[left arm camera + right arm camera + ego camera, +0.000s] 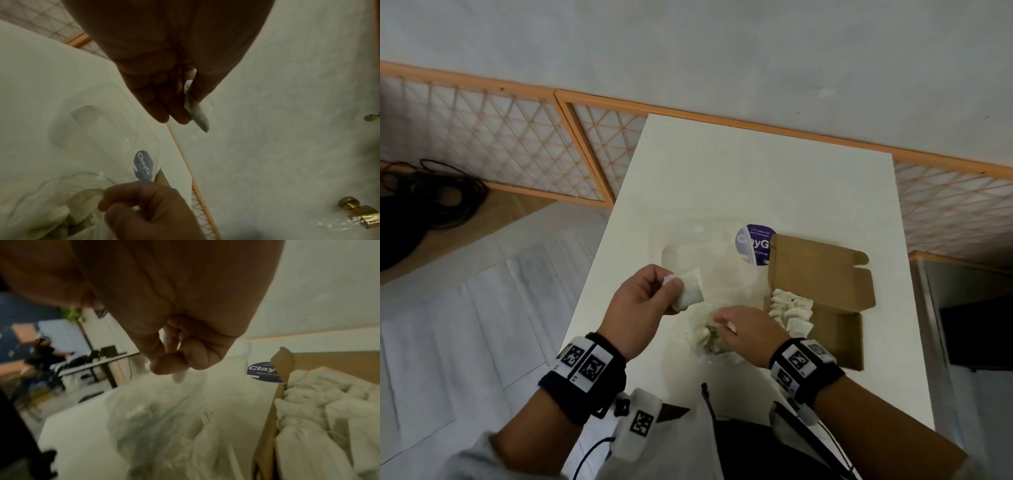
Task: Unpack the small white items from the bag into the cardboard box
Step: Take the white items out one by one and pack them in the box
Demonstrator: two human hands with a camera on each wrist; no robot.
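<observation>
Our left hand [642,301] pinches one white packet [690,289] above the table [756,178]. Our right hand [751,330], fingers curled, reaches into the clear bag [705,337]; whether it grips anything we cannot tell. More packets [789,310] fill the cardboard box [835,274].

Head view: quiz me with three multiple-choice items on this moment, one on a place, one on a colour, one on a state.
1. Where does the box stand relative to the bag?
A. To its right
B. To its left
C. Under it

2. What colour is the round sticker by the box's far corner?
A. Red
B. Dark blue
C. Green

3. What is the left hand doing?
A. Resting flat on the table
B. Holding a white item above the table
C. Gripping a box flap

Answers:
1 A, the box stands at the bag's right, with white items already in it.
2 B, the sticker is dark blue with white lettering.
3 B, the thumb and fingers pinch one white item, while the right hand is at the bag.
</observation>
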